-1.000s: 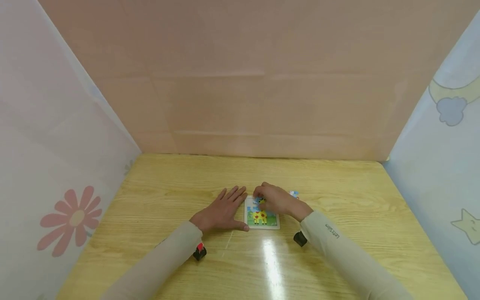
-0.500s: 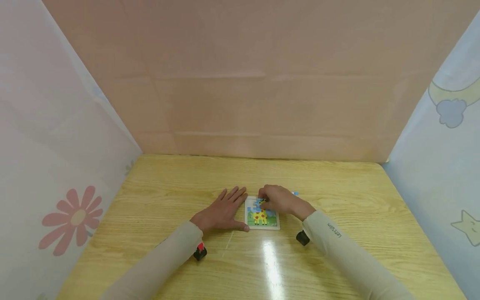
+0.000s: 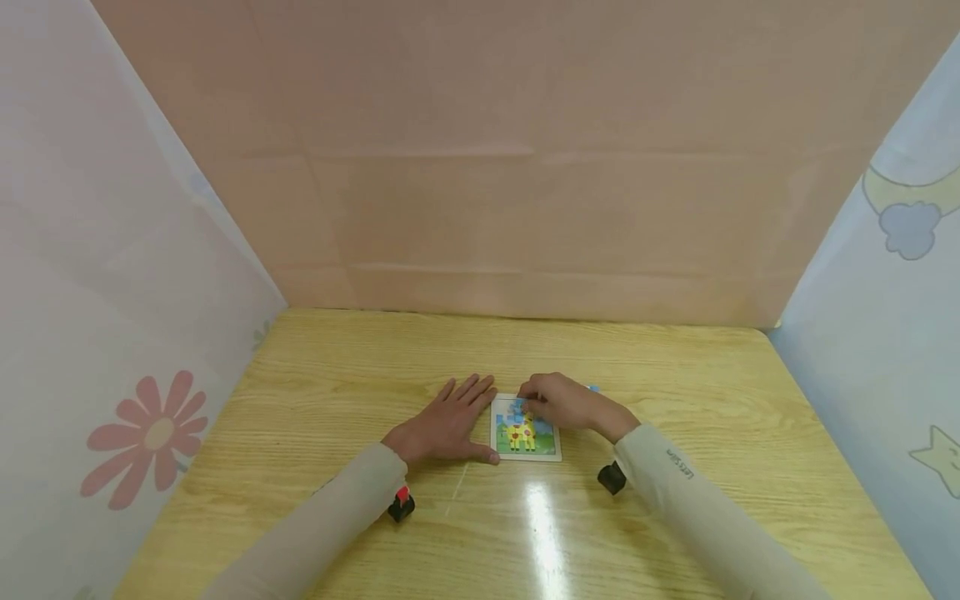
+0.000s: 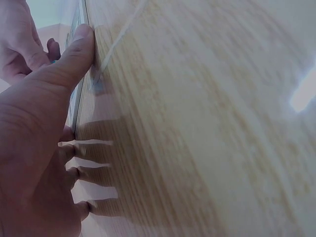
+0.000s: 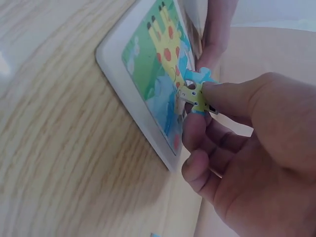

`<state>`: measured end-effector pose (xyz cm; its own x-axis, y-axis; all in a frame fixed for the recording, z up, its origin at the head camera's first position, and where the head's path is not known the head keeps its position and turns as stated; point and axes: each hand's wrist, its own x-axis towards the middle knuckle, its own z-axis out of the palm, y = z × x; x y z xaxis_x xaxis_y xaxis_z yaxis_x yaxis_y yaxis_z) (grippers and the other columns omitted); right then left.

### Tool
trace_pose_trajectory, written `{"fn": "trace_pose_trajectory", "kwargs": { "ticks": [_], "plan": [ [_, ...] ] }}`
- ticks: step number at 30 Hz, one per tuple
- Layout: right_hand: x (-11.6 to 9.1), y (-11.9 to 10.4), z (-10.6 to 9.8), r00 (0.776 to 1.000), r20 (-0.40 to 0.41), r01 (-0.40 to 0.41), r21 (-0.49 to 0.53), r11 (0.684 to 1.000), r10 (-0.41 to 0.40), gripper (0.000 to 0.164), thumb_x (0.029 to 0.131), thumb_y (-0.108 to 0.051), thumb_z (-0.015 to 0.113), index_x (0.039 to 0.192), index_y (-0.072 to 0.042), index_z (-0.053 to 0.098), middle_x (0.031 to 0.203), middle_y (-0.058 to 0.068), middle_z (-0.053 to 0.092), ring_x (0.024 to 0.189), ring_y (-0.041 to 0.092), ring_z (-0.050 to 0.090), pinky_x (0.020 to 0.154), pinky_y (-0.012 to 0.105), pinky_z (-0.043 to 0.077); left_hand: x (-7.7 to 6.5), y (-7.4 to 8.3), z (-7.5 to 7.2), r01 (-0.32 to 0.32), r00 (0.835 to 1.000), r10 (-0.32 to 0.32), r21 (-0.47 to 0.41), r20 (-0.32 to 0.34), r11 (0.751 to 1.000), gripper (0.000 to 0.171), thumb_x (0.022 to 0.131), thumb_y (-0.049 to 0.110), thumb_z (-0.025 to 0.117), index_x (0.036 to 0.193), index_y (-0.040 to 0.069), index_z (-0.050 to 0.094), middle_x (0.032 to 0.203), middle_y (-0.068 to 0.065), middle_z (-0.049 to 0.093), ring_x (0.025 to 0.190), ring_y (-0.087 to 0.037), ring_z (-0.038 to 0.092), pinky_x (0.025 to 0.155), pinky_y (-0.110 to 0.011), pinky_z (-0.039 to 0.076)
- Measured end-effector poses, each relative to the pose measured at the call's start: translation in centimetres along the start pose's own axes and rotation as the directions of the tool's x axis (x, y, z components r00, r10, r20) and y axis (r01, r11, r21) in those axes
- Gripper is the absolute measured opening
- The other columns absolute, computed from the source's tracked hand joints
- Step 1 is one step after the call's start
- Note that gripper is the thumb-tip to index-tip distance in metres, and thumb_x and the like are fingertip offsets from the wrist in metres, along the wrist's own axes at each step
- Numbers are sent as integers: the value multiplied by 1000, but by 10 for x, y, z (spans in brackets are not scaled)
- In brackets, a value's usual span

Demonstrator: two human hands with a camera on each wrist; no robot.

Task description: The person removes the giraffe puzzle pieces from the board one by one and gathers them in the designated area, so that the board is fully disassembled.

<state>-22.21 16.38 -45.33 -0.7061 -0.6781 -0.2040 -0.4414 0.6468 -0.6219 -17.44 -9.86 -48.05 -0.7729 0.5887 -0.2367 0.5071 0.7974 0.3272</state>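
A jigsaw piece (image 5: pixel 198 93), yellow and light blue with small dots, is pinched between the thumb and fingers of my right hand (image 3: pixel 570 404). It sits close over the upper part of a small white-framed puzzle board (image 3: pixel 534 457). A yellow giraffe body with red spots and green grass fill the lower part of the picture. My left hand (image 3: pixel 442 427) rests on the table along the board's left side, fingers spread and straight. Its thumb (image 4: pixel 74 57) lies at the board's near left corner, with the other fingertips toward the far left corner.
Another small blue piece (image 3: pixel 593 388) shows just behind my right hand, mostly hidden. The wooden table (image 3: pixel 337 367) ends at a tan back wall (image 3: pixel 525 233). Patterned cloth walls stand left and right. Black wrist devices (image 3: pixel 401 505) hang under both sleeves.
My right hand has shifted slightly right and nearer, and the piece in its fingers shows less yellow and black from above. My left hand stays in place.
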Motion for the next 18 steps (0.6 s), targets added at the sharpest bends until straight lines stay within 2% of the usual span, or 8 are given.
{"fn": "trace_pose_trajectory", "kwargs": {
  "ticks": [8,18],
  "plan": [
    [-5,4,-11,999,-38,-19,44,999,21,20,109,-15,60,120,-6,74,103,5,72,82,12,58,71,26,50,0,-2,1,-4,1000,4,-3,-9,1000,113,92,78,64,172,11,20,183,-4,8,171,-30,6,137,-60,10],
    [-25,10,-24,992,-98,-76,63,995,82,16,108,-15,61,114,-7,74,97,10,72,73,14,54,63,26,46,-1,-2,1,-10,1000,10,-11,-15,1000,112,92,77,65,172,11,20,183,-4,7,171,-29,6,138,-59,9]
  ]
}}
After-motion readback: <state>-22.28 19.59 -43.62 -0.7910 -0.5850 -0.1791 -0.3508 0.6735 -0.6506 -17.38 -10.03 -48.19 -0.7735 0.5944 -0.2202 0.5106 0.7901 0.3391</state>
